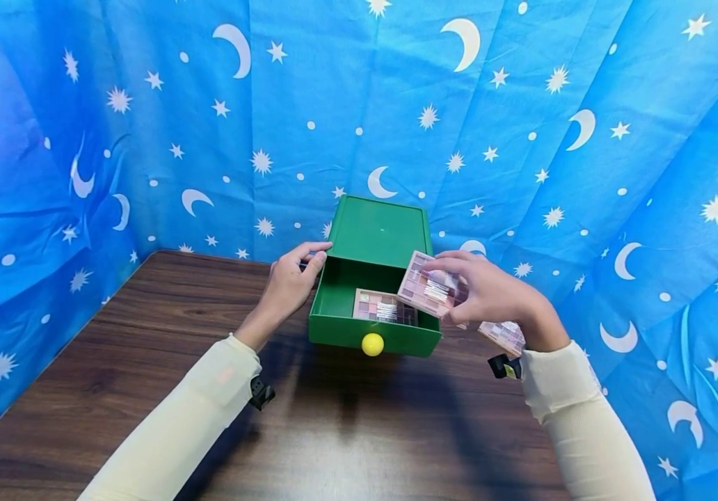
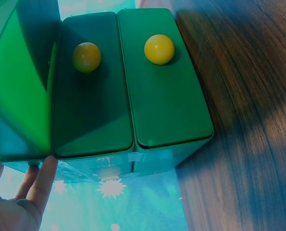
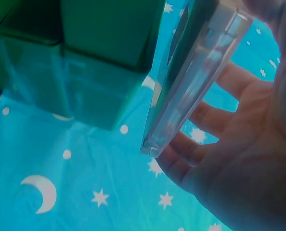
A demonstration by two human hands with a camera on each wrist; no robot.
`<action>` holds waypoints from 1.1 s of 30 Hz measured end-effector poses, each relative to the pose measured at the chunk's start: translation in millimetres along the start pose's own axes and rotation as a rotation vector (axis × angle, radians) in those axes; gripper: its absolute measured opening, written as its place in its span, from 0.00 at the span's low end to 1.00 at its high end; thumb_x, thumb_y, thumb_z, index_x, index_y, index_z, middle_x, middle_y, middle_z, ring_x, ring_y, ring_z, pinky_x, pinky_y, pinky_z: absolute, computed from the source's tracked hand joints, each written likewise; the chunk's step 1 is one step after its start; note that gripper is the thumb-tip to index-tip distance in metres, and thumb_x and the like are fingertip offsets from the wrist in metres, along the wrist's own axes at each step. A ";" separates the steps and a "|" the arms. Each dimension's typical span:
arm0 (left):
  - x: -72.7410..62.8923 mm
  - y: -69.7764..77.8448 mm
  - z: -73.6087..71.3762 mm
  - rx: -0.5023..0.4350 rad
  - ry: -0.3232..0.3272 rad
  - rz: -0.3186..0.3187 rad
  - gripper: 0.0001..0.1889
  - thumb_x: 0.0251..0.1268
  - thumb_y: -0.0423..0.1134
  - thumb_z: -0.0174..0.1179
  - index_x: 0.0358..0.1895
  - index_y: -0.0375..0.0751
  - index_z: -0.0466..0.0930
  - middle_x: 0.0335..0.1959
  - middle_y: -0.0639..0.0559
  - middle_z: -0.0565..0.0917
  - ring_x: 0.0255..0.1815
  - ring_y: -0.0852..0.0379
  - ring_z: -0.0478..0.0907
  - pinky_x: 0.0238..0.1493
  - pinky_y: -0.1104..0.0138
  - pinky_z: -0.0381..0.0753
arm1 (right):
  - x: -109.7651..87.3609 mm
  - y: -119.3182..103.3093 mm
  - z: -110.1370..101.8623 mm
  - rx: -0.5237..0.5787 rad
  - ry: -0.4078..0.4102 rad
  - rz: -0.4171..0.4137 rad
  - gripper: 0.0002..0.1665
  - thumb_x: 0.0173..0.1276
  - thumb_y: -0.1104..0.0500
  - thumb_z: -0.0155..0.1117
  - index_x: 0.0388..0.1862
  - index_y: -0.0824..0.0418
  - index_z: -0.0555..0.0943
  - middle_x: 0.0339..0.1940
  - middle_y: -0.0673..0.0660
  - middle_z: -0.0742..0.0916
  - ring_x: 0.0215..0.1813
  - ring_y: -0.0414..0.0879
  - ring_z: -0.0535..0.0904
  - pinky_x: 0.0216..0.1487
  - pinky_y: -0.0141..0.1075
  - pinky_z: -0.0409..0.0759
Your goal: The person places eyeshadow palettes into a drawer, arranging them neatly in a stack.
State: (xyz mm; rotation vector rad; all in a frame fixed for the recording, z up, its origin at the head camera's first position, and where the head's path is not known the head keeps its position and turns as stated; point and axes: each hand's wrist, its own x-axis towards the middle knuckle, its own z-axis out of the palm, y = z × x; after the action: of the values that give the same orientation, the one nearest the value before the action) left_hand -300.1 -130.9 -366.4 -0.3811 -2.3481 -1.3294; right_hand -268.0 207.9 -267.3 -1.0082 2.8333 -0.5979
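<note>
A green drawer unit (image 1: 384, 229) stands on the table with its top drawer (image 1: 334, 332) pulled out by its yellow knob side toward me. Inside that drawer lies an eyeshadow palette (image 1: 368, 306) with a clear lid. My right hand (image 1: 490, 292) grips a second eyeshadow palette (image 1: 418, 285) by its edges, tilted above the drawer's right side; the right wrist view shows this palette (image 3: 193, 91) edge-on against the fingers. My left hand (image 1: 290, 278) touches the unit's left side near the top front corner, its extended fingers (image 2: 43, 183) against the side in the left wrist view.
Another palette (image 1: 503, 336) lies on the wooden table (image 1: 359, 431), partly behind my right wrist. Two closed drawers with yellow knobs (image 2: 159, 49) sit below the pulled-out one. A blue curtain (image 1: 309, 90) with moons and stars hangs behind and at both sides.
</note>
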 end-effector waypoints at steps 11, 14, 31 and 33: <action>-0.9 0.1 -0.4 -0.003 -0.008 -0.010 0.19 0.81 0.50 0.50 0.65 0.53 0.81 0.49 0.43 0.87 0.43 0.49 0.81 0.39 0.58 0.74 | 21.8 -22.2 9.8 -0.012 -0.059 -0.039 0.46 0.53 0.52 0.74 0.74 0.49 0.74 0.79 0.58 0.69 0.74 0.60 0.63 0.62 0.59 0.76; -0.6 -0.3 -0.3 -0.004 -0.009 -0.008 0.18 0.81 0.50 0.50 0.65 0.53 0.81 0.49 0.43 0.86 0.42 0.49 0.80 0.38 0.58 0.74 | 24.9 -25.9 11.3 -0.003 -0.075 -0.039 0.46 0.53 0.53 0.75 0.74 0.47 0.73 0.79 0.56 0.68 0.74 0.59 0.61 0.63 0.59 0.74; -0.3 1.6 -1.5 -0.001 -0.013 -0.009 0.19 0.81 0.50 0.51 0.65 0.53 0.81 0.50 0.44 0.87 0.46 0.48 0.82 0.42 0.57 0.75 | 7.7 11.5 8.5 0.027 0.057 0.175 0.37 0.71 0.52 0.66 0.77 0.58 0.69 0.79 0.67 0.66 0.79 0.66 0.59 0.71 0.67 0.65; -0.8 1.6 -1.7 -0.002 -0.014 -0.009 0.19 0.81 0.50 0.51 0.66 0.53 0.81 0.50 0.44 0.87 0.45 0.49 0.81 0.42 0.58 0.75 | 3.6 24.5 12.2 0.022 0.063 0.239 0.37 0.72 0.52 0.65 0.76 0.60 0.69 0.79 0.69 0.66 0.79 0.68 0.59 0.72 0.67 0.64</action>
State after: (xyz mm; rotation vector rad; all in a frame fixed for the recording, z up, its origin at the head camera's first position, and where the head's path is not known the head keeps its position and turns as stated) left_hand -298.3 -131.5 -364.8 -0.3820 -2.3624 -1.3376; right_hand -282.9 219.0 -287.7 -0.6437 2.9330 -0.6432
